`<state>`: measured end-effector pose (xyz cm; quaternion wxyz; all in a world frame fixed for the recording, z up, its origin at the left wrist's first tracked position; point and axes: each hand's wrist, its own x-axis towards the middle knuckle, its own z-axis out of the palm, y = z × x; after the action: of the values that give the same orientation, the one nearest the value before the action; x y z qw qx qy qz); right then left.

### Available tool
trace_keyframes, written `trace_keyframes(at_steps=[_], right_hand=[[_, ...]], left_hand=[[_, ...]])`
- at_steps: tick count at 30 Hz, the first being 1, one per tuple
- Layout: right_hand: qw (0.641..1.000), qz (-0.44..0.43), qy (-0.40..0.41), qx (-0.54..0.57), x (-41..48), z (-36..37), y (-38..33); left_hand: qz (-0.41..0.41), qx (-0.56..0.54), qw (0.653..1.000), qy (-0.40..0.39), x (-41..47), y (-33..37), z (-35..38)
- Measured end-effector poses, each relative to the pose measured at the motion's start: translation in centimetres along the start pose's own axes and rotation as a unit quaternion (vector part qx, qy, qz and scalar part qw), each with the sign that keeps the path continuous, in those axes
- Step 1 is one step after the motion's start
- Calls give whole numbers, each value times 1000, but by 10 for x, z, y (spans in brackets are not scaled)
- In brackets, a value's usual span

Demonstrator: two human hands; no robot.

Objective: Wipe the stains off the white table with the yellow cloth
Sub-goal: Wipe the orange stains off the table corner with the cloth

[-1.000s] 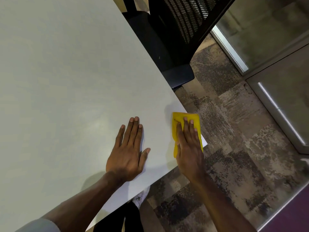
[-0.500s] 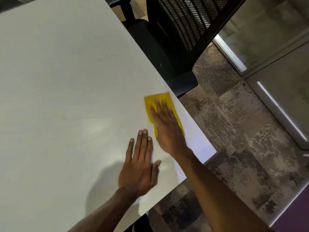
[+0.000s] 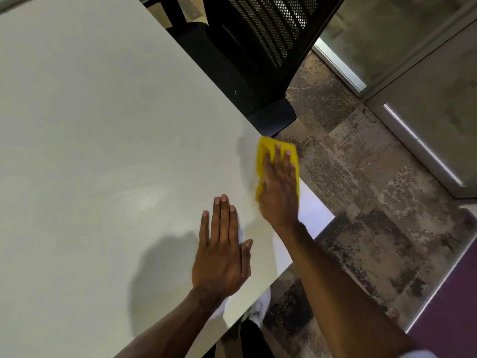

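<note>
Since half a second ago, the right hand (image 3: 280,187) has slid the folded yellow cloth (image 3: 263,153) away from the left hand toward the right edge of the white table (image 3: 103,125), so the cloth now lies at the centre right of the frame, its far corner on the table's rim, just beside the seat of the black mesh office chair (image 3: 258,47). One second ago it was lower, near the table corner. I judge from this that the wiping goes back and forth along this edge strip, and the task is in the middle, not at the end.

The right hand lies flat on the cloth, its fingers straight and close together, pressing and not gripping. The left hand (image 3: 222,257) rests flat on the bare table in the lower centre, fingers stretched and almost together, thumb a little apart; it holds nothing.

I count one cloth, one table, one chair and two hands. Faint dull streaks show on the table left of centre; I cannot tell if these are stains or only reflections.
</note>
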<state>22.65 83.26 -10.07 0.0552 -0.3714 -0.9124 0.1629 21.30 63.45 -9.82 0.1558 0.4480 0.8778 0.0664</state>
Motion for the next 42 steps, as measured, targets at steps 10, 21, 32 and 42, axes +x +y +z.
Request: trace_keyframes(at_steps=[10,21,32,42], right_hand=[[986,-149,-63,33,-72,-5,3],[999,20,7,43,-107,-31,87],[990,-122,-35,63,-204,-23,40],[991,-118,-56,1,-71,-22,78]], left_hand=[[20,10,999,31,-1,-4,4],[24,-1,998,64,-4,-4,8],[22,-11,997,71,-5,-6,13],[19,-1,996,84,-3,-4,18]])
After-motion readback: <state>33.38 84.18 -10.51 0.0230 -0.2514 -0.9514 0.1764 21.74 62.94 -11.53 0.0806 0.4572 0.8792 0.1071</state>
